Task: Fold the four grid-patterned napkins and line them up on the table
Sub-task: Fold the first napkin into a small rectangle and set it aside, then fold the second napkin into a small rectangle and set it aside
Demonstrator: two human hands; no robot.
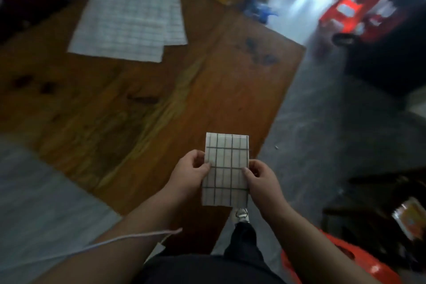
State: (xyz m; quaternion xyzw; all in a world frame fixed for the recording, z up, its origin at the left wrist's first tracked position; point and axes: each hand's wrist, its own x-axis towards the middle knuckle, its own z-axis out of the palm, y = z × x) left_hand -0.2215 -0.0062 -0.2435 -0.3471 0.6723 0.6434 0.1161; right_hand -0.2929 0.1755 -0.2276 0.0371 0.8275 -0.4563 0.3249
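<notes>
Hands (191, 169) (260, 174) on one folded napkin (227, 168); seemingly two unfolded napkins (129, 18) beyond.

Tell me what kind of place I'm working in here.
Probably a lived-in home or small shop room, not a lab: a worn wooden table on a bare grey floor, blurred red packages and clutter at the far end. Both hands hold a folded napkin; unfolded ones lie beyond.

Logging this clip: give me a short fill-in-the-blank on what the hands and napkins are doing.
1. The folded grid-patterned napkin is held by ____ hands.
2. The unfolded grid-patterned napkins lie on the brown ____ table.
3. The left hand grips the folded napkin's ____ edge.

Missing: both; wooden; left
</notes>
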